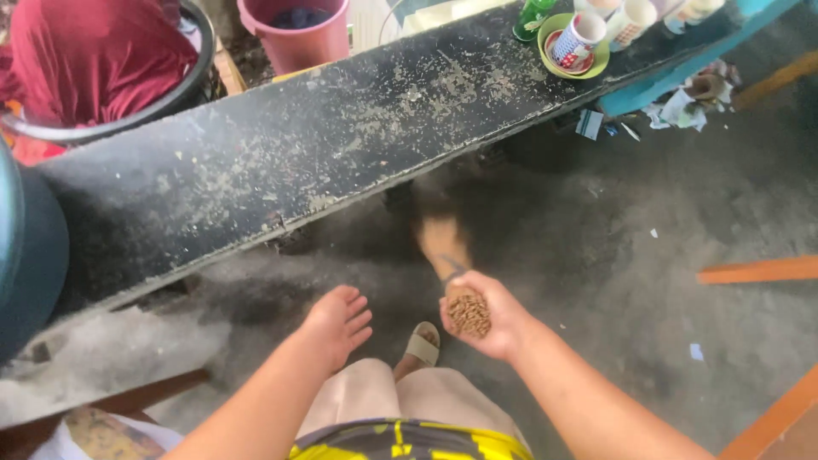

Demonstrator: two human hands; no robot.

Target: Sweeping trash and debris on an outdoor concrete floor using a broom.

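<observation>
Head view looks straight down past a long black surface (281, 162), worn and speckled with pale flecks, that runs slantwise from the lower left to the upper right. Below it spreads a grey, dusty floor (648, 281), with orange wooden strips at its right edge. Beyond the far edge of the surface sits a large dark tub (183, 89) heaped with red cloth (89, 55), and just beside it a pink bucket (298, 34). At the far right end of the surface stands a green plate (601, 60) carrying a patterned mug (579, 36), with more mugs close by and a green bottle (532, 17) next to the plate.

Nearer the camera, over the floor, both bare forearms reach forward above beige shorts. The left hand (336, 324) is empty, palm down, its fingers loosely together and slightly curled, touching nothing. The right hand (486, 315) is turned palm up and cupped, its fingers curved around a small heap of brown grains (469, 314) that rests in the hollow of the palm, well apart from the near edge of the surface. Between the two hands, lower down, a foot in a beige sandal (422, 345) stands on the floor.
</observation>
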